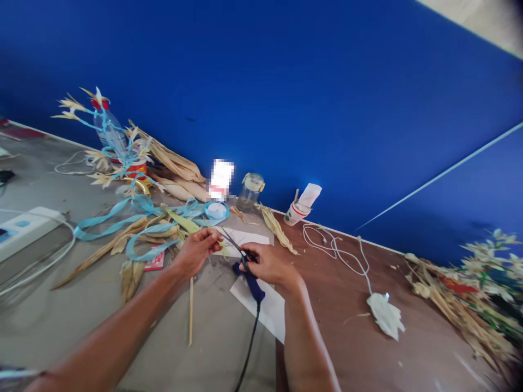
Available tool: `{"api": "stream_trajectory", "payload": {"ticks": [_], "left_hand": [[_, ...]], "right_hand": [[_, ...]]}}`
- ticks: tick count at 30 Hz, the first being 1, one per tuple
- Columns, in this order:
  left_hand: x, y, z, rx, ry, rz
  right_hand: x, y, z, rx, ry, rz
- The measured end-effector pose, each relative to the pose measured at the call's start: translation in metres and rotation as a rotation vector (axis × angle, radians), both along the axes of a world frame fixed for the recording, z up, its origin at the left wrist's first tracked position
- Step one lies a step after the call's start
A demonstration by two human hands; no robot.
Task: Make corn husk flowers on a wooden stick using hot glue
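Slim, black-handled metal scissors (233, 243) pointed to ten o'clock from the right hand (265, 264), which was closed around their handles. At their nine o'clock, the left hand (198, 250) was pinched together, anything within too small to discern.

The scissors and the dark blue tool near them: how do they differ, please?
The scissors have slim, pointed blades; the dark blue tool has a thicker body. A black cable leaves the tool, none the scissors. Both show dark parts close to the right hand.
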State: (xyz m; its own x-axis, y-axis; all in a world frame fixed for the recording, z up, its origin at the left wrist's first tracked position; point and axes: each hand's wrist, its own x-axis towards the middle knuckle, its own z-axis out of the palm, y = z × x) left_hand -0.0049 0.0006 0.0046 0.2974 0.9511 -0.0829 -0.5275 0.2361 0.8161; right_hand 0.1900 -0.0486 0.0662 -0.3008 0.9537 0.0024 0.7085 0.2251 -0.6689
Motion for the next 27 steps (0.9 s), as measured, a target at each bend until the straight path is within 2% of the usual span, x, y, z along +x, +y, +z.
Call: {"api": "stream_trajectory", "payload": {"ticks": [10,19,27], "left_hand": [[0.003,-0.003,0.005,0.023,0.090,0.070],[0.003,-0.003,0.006,0.016,0.080,0.064],[0.002,-0.002,0.003,0.005,0.093,0.043]], "right_hand": [[0.001,-0.005,0.008,0.000,-0.002,0.044],[0.003,-0.006,0.008,0.031,0.009,0.060],[0.002,-0.006,0.013,-0.060,-0.075,0.064]]}}
